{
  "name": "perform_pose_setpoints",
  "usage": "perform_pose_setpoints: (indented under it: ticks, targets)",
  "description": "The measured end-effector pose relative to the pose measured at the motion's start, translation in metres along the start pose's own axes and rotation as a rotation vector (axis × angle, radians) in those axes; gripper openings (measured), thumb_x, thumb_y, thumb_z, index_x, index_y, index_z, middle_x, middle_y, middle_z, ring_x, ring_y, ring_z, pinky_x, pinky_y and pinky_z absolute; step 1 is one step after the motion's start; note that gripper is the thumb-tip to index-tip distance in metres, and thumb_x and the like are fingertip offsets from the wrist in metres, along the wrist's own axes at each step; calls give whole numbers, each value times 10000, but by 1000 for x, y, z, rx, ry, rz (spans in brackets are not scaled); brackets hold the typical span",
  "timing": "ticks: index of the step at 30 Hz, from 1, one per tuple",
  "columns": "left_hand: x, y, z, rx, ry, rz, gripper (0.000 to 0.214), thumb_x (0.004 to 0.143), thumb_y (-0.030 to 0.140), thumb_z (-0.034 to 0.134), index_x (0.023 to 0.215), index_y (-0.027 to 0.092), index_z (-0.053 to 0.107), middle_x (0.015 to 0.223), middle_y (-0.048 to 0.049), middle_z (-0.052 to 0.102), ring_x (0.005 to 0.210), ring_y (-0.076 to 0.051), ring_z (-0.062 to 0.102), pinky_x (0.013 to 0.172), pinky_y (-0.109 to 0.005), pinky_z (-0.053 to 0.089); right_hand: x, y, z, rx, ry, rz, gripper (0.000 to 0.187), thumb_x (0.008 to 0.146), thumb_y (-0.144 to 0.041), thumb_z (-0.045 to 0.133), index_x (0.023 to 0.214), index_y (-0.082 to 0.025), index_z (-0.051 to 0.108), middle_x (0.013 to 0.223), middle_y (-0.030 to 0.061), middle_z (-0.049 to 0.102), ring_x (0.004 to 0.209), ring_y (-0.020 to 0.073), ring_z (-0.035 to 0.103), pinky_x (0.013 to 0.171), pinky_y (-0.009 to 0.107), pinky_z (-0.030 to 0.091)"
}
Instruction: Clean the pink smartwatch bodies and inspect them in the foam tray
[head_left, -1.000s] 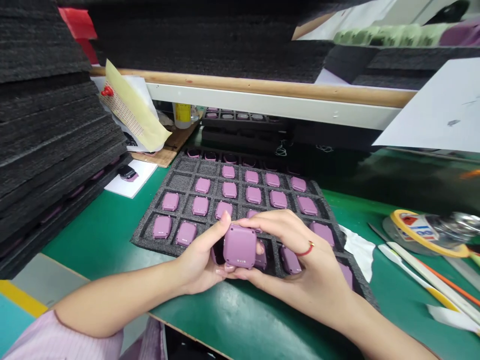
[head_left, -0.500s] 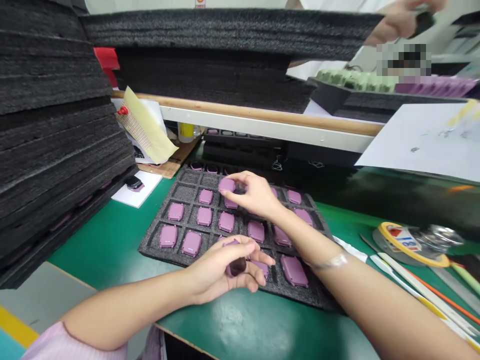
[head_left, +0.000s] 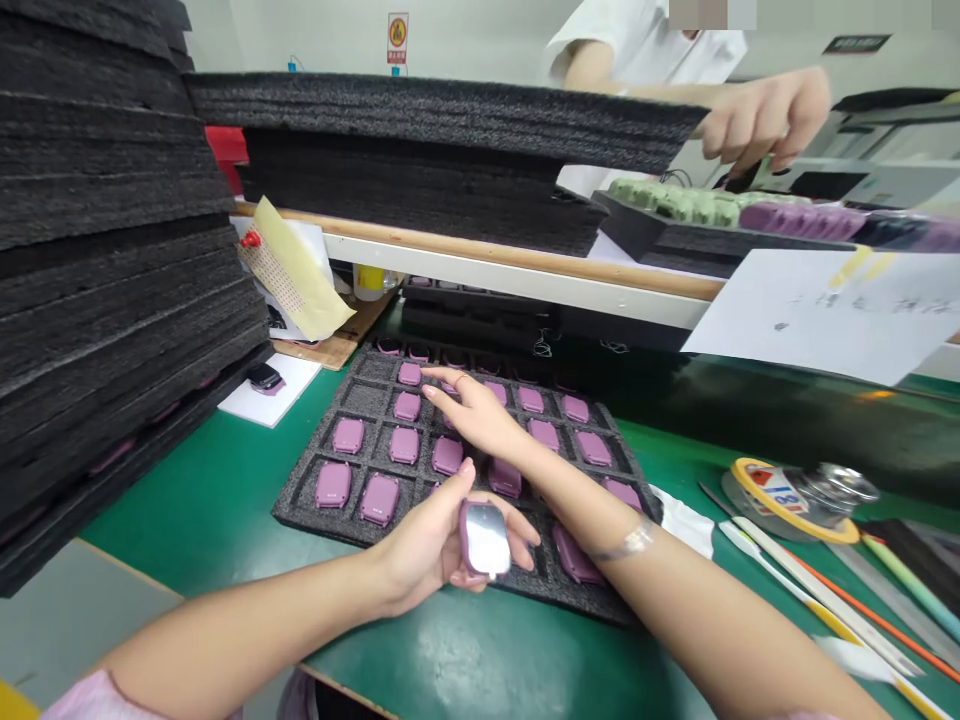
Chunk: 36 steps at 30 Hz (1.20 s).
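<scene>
My left hand, low over the tray's front edge, holds a purple watch case with its glossy, mirror-like face turned up. A black foam tray lies below, its pockets holding several purple watch cases, most with plain backs upward. Over its far half reaches my right hand, thumb and index finger apart, with nothing visible between them. The index fingertip is right beside a seated watch case in the back left; whether they touch I cannot tell. My right hand and forearm cover some pockets.
Tall foam stacks rise at left and on the shelf. Right of the tray are a metal-topped jar and several thin tools. A co-worker's hand is above green and purple parts. A watch rests on white paper.
My right hand has let go of a purple watch case, which now sits in a back-left pocket. The case in my left hand has turned its shiny face upward. The view has shifted slightly.
</scene>
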<state>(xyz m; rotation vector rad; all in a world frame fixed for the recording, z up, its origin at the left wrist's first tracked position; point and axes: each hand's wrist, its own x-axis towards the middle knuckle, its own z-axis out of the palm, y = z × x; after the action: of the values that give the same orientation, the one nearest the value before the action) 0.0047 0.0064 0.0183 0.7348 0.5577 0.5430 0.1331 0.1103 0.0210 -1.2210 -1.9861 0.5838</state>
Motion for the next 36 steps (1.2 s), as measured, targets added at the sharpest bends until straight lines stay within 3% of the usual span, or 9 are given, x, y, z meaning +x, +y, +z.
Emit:
perform_pose_setpoints:
  ticks: [5, 9, 17, 21, 26, 28, 31, 33, 36]
  targets:
    - [1, -4, 0, -194, 3, 52, 458, 865, 557, 626, 959, 118, 712, 757, -58, 678, 491, -76, 449, 501, -225, 292, -65, -37, -39, 158, 26, -53, 297, 1022, -455, 481, 1176, -231, 600, 1213, 81, 700, 1156, 198, 675, 981, 378, 563]
    - [2, -2, 3, -262, 60, 68, 496, 778, 621, 742, 879, 140, 683, 746, -33, 657, 500, -66, 444, 470, -198, 291, -103, -48, -52, 71, -14, -274, 369, 792, -422, 818, 1010, -244, 579, 1305, 117, 641, 1234, 275, 628, 997, 431, 559]
    - [5, 0, 1, -289, -4, 81, 563, 765, 668, 734, 854, 114, 697, 789, -58, 661, 530, -40, 478, 465, -142, 295, -108, -44, -50, 7, -5, -352, 75, 882, -222, 726, 870, -220, 651, 1168, 100, 722, 997, 217, 718, 769, 325, 623]
    - [4, -1, -1, -314, 6, 78, 514, 782, 635, 740, 826, 127, 677, 693, -14, 619, 492, -38, 435, 453, -149, 286, -105, -46, -49, 85, 176, -330, 78, 886, -169, 705, 841, -227, 680, 1013, 69, 769, 906, 206, 739, 798, 355, 625]
    - [2, 2, -1, -312, -8, 41, 580, 876, 654, 617, 954, 91, 736, 799, -110, 724, 460, -38, 397, 445, -186, 277, -112, -45, -53, 276, 510, -155, 125, 929, -175, 665, 838, -260, 673, 848, 26, 744, 696, 172, 730, 663, 333, 648]
    - [1, 3, -1, -324, -3, 45, 579, 872, 655, 622, 949, 94, 744, 781, -105, 722, 454, -40, 394, 439, -187, 264, -115, -44, -53, 299, 435, -160, 50, 924, -225, 692, 947, -269, 682, 976, 45, 748, 869, 199, 757, 793, 366, 663]
    - [0, 4, -1, -318, -9, 53, 597, 807, 685, 678, 947, 109, 753, 763, -79, 719, 446, -41, 409, 440, -187, 287, -118, -43, -49, 209, 211, -188, 459, 810, -354, 822, 1220, -287, 628, 1245, 88, 682, 1224, 272, 649, 1052, 473, 565]
    - [0, 5, -1, -298, -17, 67, 623, 772, 709, 696, 960, 118, 759, 777, -67, 725, 429, -37, 402, 444, -195, 314, -117, -42, -45, 132, 130, -193, 640, 762, -384, 859, 1325, -289, 571, 1313, 102, 639, 1292, 292, 593, 1093, 502, 524]
    - [-1, 5, -2, -273, -28, 75, 635, 766, 719, 693, 953, 116, 765, 787, -61, 726, 417, -28, 392, 454, -199, 333, -116, -40, -41, 112, 85, -214, 592, 785, -360, 844, 1311, -291, 580, 1283, 97, 645, 1266, 280, 603, 1045, 473, 557]
